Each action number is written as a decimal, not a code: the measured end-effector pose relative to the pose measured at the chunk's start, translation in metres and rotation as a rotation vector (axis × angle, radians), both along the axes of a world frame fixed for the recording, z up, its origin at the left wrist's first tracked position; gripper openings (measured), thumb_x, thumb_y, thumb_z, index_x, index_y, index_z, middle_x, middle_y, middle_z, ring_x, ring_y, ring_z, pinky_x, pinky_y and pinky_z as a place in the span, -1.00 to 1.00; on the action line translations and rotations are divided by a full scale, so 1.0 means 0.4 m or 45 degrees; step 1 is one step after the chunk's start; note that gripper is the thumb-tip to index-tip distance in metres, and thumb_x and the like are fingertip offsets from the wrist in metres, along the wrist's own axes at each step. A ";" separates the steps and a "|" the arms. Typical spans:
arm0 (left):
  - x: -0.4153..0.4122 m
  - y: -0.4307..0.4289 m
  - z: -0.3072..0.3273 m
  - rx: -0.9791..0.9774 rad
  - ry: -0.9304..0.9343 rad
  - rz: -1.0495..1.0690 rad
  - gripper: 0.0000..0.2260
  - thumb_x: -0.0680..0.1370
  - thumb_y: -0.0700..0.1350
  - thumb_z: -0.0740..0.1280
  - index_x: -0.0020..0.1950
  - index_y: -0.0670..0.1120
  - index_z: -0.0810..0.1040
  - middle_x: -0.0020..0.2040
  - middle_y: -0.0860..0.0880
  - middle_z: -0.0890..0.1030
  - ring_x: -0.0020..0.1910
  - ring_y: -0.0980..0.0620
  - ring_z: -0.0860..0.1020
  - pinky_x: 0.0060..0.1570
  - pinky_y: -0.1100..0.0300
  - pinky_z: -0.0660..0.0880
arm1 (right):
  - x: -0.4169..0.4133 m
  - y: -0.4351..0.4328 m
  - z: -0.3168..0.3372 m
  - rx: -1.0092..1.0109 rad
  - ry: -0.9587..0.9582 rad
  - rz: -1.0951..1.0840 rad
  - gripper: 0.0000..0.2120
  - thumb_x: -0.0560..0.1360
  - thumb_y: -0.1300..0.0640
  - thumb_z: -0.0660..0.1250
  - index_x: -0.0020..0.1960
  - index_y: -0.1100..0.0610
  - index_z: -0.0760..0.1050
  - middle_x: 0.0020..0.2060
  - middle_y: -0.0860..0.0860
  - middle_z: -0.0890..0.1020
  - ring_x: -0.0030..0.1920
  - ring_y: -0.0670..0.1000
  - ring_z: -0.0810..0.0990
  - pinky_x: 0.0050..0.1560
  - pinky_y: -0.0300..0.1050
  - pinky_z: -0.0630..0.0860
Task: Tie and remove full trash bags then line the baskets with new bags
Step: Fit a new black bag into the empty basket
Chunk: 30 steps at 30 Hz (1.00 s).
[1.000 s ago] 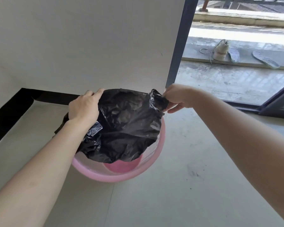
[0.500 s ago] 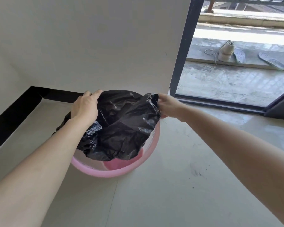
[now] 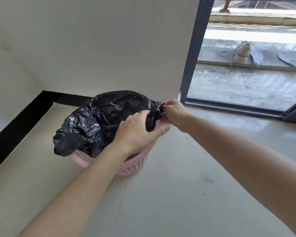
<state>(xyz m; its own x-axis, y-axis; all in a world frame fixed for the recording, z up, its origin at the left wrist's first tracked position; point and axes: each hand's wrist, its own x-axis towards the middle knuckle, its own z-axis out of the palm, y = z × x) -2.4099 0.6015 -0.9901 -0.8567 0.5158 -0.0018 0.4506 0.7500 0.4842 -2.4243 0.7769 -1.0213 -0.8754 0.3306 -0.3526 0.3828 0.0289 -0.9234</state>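
A black plastic trash bag (image 3: 99, 120) lies crumpled over the top of a pink slatted basket (image 3: 135, 166) that stands on the floor in the wall corner. The bag covers most of the rim; its left end hangs over the basket's left side. My right hand (image 3: 174, 112) pinches the bag's bunched edge at the basket's far right rim. My left hand (image 3: 138, 132) lies on the bag just left of that, thumb and fingers around the same bunched fold. The inside of the basket is hidden.
White walls with a black skirting board (image 3: 19, 124) close in the corner behind and to the left. A dark door frame (image 3: 191, 53) stands to the right, with a balcony beyond holding a shoe (image 3: 241, 52) and insoles (image 3: 290, 60). Pale tiled floor (image 3: 178, 194) spreads in front.
My left hand has let go of the bag's left side and crossed over to the right, beside my right hand. The bag's left end now droops over the rim.
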 end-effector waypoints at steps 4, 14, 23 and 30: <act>0.072 -0.004 -0.034 -0.181 0.463 -0.194 -0.48 0.48 0.15 0.39 0.35 -0.08 0.45 0.05 -0.04 0.54 0.07 -0.12 0.52 0.00 -0.02 0.43 | 0.027 -0.009 -0.040 0.146 -0.098 -0.029 -0.73 0.55 0.29 0.13 0.02 0.27 0.61 -0.13 0.13 0.65 -0.14 0.10 0.65 -0.08 0.08 0.70; 0.097 -0.061 -0.118 -0.093 1.049 -0.296 -0.79 0.31 -0.39 0.35 -0.29 -0.09 0.44 -0.38 -0.04 0.41 -0.41 -0.09 0.41 -0.49 0.11 0.27 | 0.108 -0.009 -0.122 0.356 -0.312 0.213 -0.80 0.64 0.15 0.16 -0.09 0.02 0.51 0.00 0.09 0.64 -0.10 0.01 0.64 -0.31 -0.15 0.58; 0.038 0.012 -0.090 0.554 0.574 -0.229 -0.74 0.51 -0.04 0.43 0.12 -0.13 0.56 -0.03 -0.04 0.46 -0.19 0.05 0.49 -0.37 0.12 0.52 | 0.090 -0.014 -0.072 -0.281 -0.145 -0.124 -0.50 0.56 -0.32 0.19 0.17 0.08 0.57 -0.14 0.03 0.67 -0.21 0.02 0.67 -0.11 -0.11 0.63; -0.061 -0.111 -0.012 0.099 0.886 -0.140 -0.61 0.60 0.16 0.22 0.16 -0.11 0.63 0.07 -0.07 0.65 0.20 -0.10 0.54 0.28 -0.10 0.39 | 0.055 -0.093 -0.073 -0.080 -0.018 -0.078 -0.63 0.53 -0.20 0.32 0.08 0.09 0.59 -0.33 -0.01 0.53 -0.41 -0.03 0.45 -0.41 -0.18 0.42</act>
<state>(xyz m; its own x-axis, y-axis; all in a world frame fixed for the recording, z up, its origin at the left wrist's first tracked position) -2.4344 0.5573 -0.9951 -0.5885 0.5761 0.5672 0.7461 0.6572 0.1065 -2.4022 0.7399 -1.0504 -0.8490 0.3602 -0.3865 0.3953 -0.0524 -0.9171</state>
